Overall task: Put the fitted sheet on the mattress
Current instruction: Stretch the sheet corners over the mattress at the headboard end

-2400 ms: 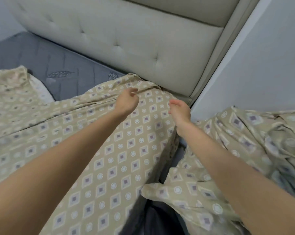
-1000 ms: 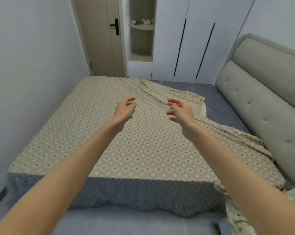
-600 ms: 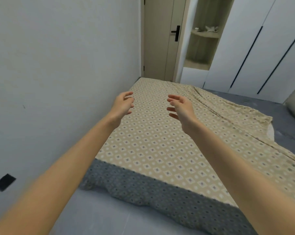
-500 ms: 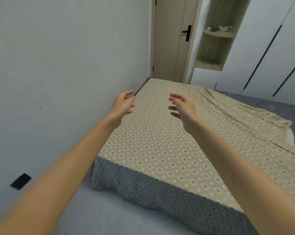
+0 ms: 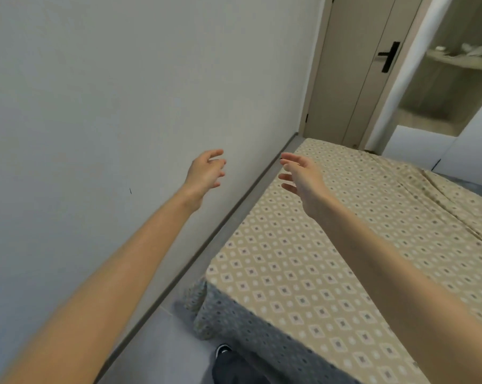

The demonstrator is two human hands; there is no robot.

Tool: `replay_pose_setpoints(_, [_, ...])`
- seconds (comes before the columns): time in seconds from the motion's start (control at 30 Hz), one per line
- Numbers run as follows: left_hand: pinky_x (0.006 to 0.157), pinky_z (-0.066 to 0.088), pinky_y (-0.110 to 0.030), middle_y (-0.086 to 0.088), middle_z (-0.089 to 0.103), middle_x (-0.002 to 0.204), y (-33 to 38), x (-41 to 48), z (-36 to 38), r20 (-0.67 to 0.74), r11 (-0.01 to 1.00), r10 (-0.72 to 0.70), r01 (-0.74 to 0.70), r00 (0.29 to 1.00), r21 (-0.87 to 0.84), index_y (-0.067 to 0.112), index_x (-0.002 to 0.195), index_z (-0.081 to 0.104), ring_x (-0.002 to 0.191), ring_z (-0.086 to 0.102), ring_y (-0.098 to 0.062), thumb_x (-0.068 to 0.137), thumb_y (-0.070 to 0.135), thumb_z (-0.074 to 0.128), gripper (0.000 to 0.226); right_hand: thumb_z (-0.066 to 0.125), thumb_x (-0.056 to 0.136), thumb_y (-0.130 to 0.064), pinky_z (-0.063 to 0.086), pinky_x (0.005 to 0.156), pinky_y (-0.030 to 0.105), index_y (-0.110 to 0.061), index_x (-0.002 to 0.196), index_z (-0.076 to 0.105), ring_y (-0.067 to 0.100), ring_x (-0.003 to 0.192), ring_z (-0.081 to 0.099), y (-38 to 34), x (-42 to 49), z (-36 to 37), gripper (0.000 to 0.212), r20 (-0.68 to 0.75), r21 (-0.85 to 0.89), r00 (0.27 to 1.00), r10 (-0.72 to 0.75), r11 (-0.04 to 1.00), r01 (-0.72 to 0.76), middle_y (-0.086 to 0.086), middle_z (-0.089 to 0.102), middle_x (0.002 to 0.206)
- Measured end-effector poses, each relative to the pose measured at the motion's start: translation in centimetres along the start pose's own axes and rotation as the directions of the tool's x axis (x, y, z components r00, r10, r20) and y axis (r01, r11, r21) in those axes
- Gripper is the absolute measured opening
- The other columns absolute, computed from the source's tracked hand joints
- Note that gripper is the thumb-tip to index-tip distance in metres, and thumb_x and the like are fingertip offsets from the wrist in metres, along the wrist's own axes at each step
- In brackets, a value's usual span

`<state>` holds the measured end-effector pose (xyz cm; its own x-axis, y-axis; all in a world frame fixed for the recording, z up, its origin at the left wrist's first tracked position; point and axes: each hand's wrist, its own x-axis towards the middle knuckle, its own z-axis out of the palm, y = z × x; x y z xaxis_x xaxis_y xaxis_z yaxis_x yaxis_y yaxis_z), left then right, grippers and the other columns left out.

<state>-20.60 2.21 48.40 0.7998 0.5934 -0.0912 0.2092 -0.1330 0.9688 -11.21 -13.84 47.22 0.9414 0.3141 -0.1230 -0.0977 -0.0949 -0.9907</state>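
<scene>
The beige fitted sheet (image 5: 303,261) with a diamond and dot pattern covers the top of the mattress and hangs over its near side. At the near left corner (image 5: 204,295) the sheet bunches loosely. A strip of bare grey mattress (image 5: 456,184) shows at the far right beyond a long fold. My left hand (image 5: 206,173) is raised in front of the wall, fingers loosely spread, holding nothing. My right hand (image 5: 300,173) hovers above the bed's left edge, fingers spread, also holding nothing.
A plain wall (image 5: 109,106) runs along the bed's left side with a narrow floor gap (image 5: 234,212) between. A closed door (image 5: 353,70) and an open shelf niche (image 5: 453,76) stand beyond the bed. My foot (image 5: 223,351) shows on the grey floor.
My hands let go of the sheet at the headboard corner. The view swung left across the bed to the corner by the wall. Both hands stay raised and holding nothing.
</scene>
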Motion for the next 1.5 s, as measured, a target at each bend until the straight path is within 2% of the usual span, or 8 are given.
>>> replay_pose_setpoints(0.13, [0.094, 0.048, -0.033, 0.0, 0.056, 0.118, -0.2, 7.5, -2.6, -0.018, 1.0, -0.012, 0.012, 1.0, 0.005, 0.019, 0.134, 0.048, 0.104, 0.057, -0.017, 0.098, 0.017, 0.044, 0.036, 0.042, 0.095, -0.007, 0.05, 0.079, 0.029, -0.016, 0.121, 0.058, 0.014, 0.088, 0.058, -0.2, 6.8, 5.6, 0.033, 0.028, 0.015, 1.0, -0.006, 1.0, 0.005, 0.002, 0.06, 0.121])
replay_pose_setpoints(0.4, [0.095, 0.048, -0.032, 0.001, 0.058, 0.125, 2.0, 21.5, -7.4, -0.003, 1.0, -0.009, 0.009, 1.0, -0.01, 0.021, 0.133, 0.049, 0.109, 0.06, -0.018, 0.097, 0.016, 0.042, 0.037, 0.043, 0.096, -0.008, 0.05, 0.08, 0.028, -0.017, 0.121, 0.058, 0.016, 0.091, 0.059, -3.9, 18.6, 14.5, 0.031, 0.025, 0.072, 1.0, -0.007, 0.997, 0.005, 0.001, 0.06, 0.124])
replay_pose_setpoints(0.6, [0.097, 0.05, -0.033, 0.003, 0.062, 0.12, 2.6, 31.1, -10.8, 0.024, 0.998, 0.05, -0.049, 0.998, -0.046, 0.021, 0.128, 0.053, 0.106, 0.063, -0.017, 0.096, 0.015, 0.041, 0.034, 0.045, 0.095, -0.006, 0.052, 0.075, 0.025, -0.018, 0.12, 0.059, 0.015, 0.091, 0.06, -5.8, 25.5, 19.3, 0.031, -0.051, 0.154, 0.998, -0.03, 0.987, 0.037, 0.0, 0.062, 0.123])
replay_pose_setpoints(0.8, [0.095, 0.051, -0.032, 0.005, 0.063, 0.115, 4.1, 40.2, -12.1, 0.135, 0.987, 0.131, -0.117, 0.982, -0.109, 0.022, 0.124, 0.055, 0.104, 0.063, -0.015, 0.097, 0.017, 0.042, 0.03, 0.045, 0.097, -0.007, 0.051, 0.09, 0.034, -0.018, 0.12, 0.059, 0.014, 0.091, 0.06, -7.3, 30.6, 22.8, 0.029, -0.201, 0.237, 0.979, -0.04, 0.967, 0.088, 0.0, 0.061, 0.124])
replay_pose_setpoints(0.9, [0.094, 0.052, -0.031, 0.005, 0.064, 0.117, 5.4, 43.7, -11.2, 0.182, 0.979, 0.155, -0.126, 0.971, -0.159, 0.022, 0.124, 0.056, 0.103, 0.064, -0.015, 0.098, 0.018, 0.044, 0.029, 0.044, 0.097, -0.006, 0.051, 0.091, 0.035, -0.016, 0.122, 0.058, 0.013, 0.089, 0.06, -7.9, 32.9, 23.2, 0.03, -0.258, 0.244, 0.966, -0.026, 0.965, 0.092, 0.002, 0.061, 0.125])
replay_pose_setpoints(1.03, [0.094, 0.053, -0.031, 0.003, 0.064, 0.118, 7.1, 48.1, -9.3, 0.243, 0.962, 0.184, -0.123, 0.952, -0.245, 0.022, 0.122, 0.056, 0.105, 0.065, -0.017, 0.098, 0.017, 0.045, 0.027, 0.045, 0.098, -0.009, 0.053, 0.086, 0.029, -0.017, 0.124, 0.059, 0.014, 0.094, 0.062, -8.5, 36.6, 22.4, 0.03, -0.326, 0.264, 0.945, -0.014, 0.959, 0.105, 0.0, 0.063, 0.124])
replay_pose_setpoints(1.2, [0.095, 0.053, -0.033, 0.004, 0.066, 0.115, 8.6, 54.9, -5.7, 0.281, 0.945, 0.199, -0.108, 0.939, -0.31, 0.021, 0.117, 0.059, 0.106, 0.065, -0.017, 0.098, 0.015, 0.046, 0.024, 0.047, 0.099, -0.012, 0.053, 0.087, 0.029, -0.018, 0.125, 0.059, 0.018, 0.1, 0.063, -9.0, 43.3, 20.9, 0.029, -0.37, 0.314, 0.929, -0.026, 0.937, 0.151, -0.002, 0.063, 0.124])
replay_pose_setpoints(1.5, [0.097, 0.052, -0.035, 0.003, 0.067, 0.114, 13.2, 73.7, 9.4, 0.353, 0.935, 0.197, -0.067, 0.914, -0.348, 0.019, 0.117, 0.06, 0.107, 0.066, -0.018, 0.098, 0.016, 0.048, 0.023, 0.047, 0.098, -0.013, 0.052, 0.091, 0.032, -0.023, 0.118, 0.061, 0.016, 0.1, 0.063, -11.3, 64.5, 12.7, 0.027, -0.439, 0.328, 0.897, -0.044, 0.922, 0.205, -0.005, 0.064, 0.122])
